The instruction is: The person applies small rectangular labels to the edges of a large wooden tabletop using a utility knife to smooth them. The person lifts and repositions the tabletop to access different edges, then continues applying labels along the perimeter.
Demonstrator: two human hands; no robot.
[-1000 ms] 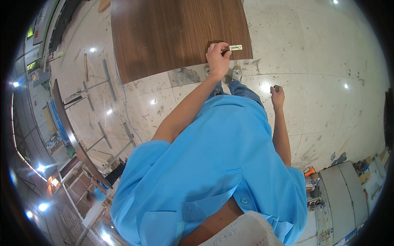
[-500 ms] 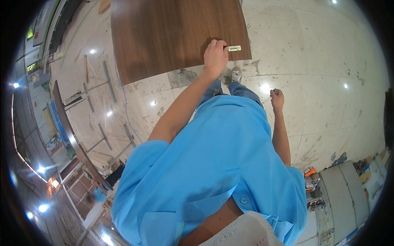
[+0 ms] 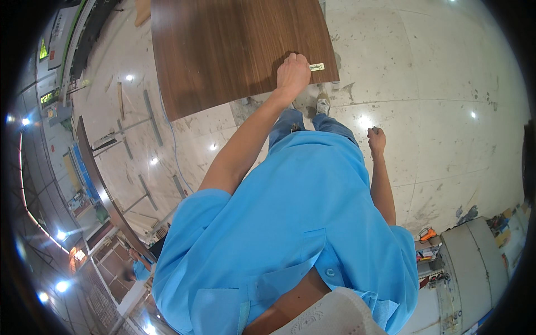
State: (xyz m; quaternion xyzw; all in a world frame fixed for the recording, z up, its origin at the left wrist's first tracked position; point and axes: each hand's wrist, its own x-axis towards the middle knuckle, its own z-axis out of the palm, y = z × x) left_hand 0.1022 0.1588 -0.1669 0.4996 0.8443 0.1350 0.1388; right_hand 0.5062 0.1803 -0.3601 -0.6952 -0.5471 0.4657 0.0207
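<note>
A dark brown wood-grain panel (image 3: 223,50) lies in front of me. On its near right part rests my left hand (image 3: 294,73), back of the hand up and fingers curled in; whatever they hold is hidden. Right beside its thumb side, a small pale label (image 3: 317,67) with dark lettering lies on the panel; I cannot tell whether the hand pinches its edge. My right hand (image 3: 377,142) hangs low at my right side, away from the panel, its fingers closed on a small dark object (image 3: 374,129) whose kind does not show.
Metal frame bars (image 3: 152,118) stand over the floor at left, near a thin blue cable (image 3: 175,146). A long dark board (image 3: 103,192) stands beyond them. At lower right, an orange-handled tool (image 3: 427,233) lies among other tools beside a grey curved surface (image 3: 472,262). Another person (image 3: 139,269) is far left.
The view has shifted slightly. My left hand stays by the label with its fingers curled, and my right hand hangs in nearly the same place, turned a little.
</note>
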